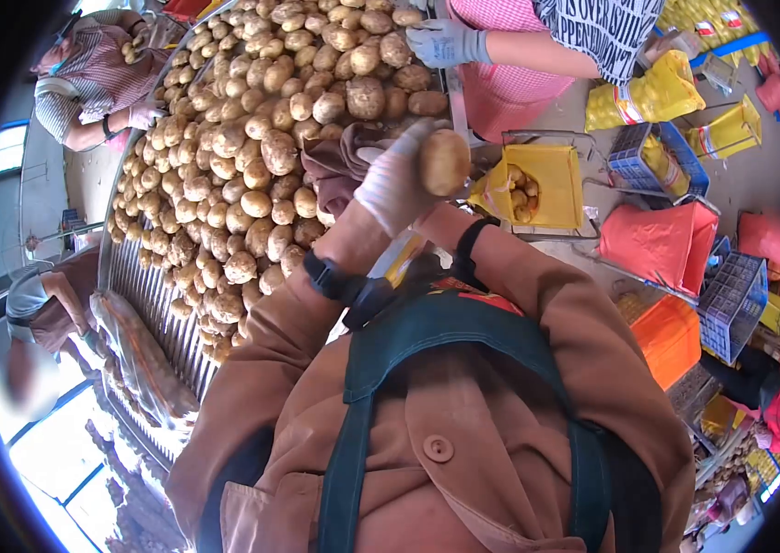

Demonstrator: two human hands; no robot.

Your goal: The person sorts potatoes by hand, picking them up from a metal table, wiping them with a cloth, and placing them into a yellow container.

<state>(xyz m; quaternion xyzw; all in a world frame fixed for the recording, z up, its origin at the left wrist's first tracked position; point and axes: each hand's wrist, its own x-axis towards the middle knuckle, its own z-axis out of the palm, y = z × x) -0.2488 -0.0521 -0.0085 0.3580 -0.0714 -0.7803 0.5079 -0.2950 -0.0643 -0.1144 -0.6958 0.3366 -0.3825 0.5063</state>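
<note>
My left hand [392, 184], in a whitish striped knit glove, is closed against a large, roundish potato [446, 163] raised above the heap's near edge. My right forearm reaches in beneath the potato; the right hand itself is mostly hidden behind the left hand and the potato, so its fingers do not show clearly. A crumpled brown cloth [333, 169] lies against the potatoes beside my left hand. Beyond both hands spreads a big heap of potatoes [252, 138] of mixed sizes, some with soil on them.
The heap rests on a slatted metal bed [182, 336]. A co-worker's grey-gloved hand [445, 43] touches potatoes at the far right edge; other people stand at the left. On my right are a yellow bag of potatoes in a frame [556, 184], blue crates [731, 304] and an orange bin [666, 341].
</note>
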